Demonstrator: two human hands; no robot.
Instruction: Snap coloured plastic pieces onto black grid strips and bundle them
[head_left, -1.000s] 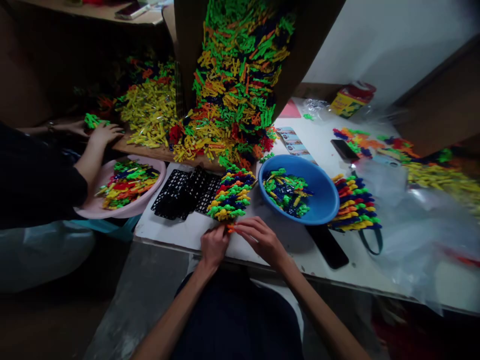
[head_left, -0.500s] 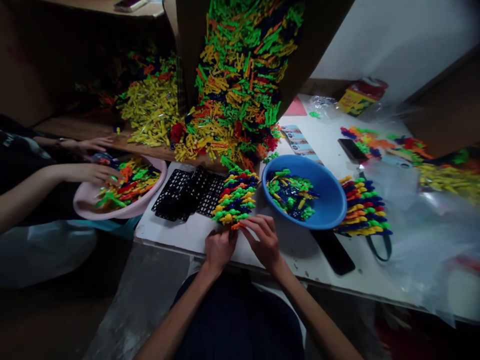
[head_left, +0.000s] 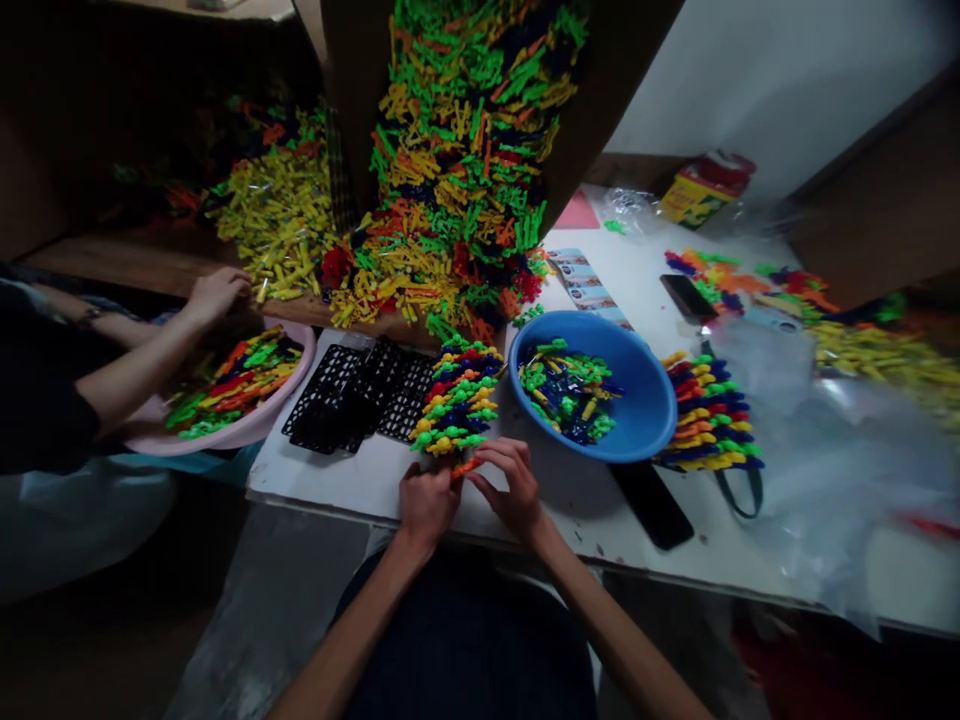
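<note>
Between my two hands is a small orange plastic piece (head_left: 466,466), its exact shape partly covered by my fingers. My left hand (head_left: 429,505) is closed at its left end, and the fingertips of my right hand (head_left: 514,488) pinch it from the right. Just beyond them, slanted rows of green, yellow, blue and red plastic pieces (head_left: 456,405) lie packed together on the white table (head_left: 559,510). What holds these rows from below is hidden. To the right stands a blue basin (head_left: 641,415) with loose green, blue and yellow pieces inside.
Black perforated sheets (head_left: 330,395) are stacked at left. Loose coloured pieces (head_left: 465,160) heap up behind. A co-worker's hand (head_left: 217,297) is above a pink basin (head_left: 289,385). Right of centre lie a black phone (head_left: 652,505), another packed set (head_left: 709,415) and clear plastic bags (head_left: 817,450).
The view has shifted slightly, moving the scene left. More of the orange piece shows between my hands. The co-worker's hand has moved from inside the pink basin up to the wooden ledge.
</note>
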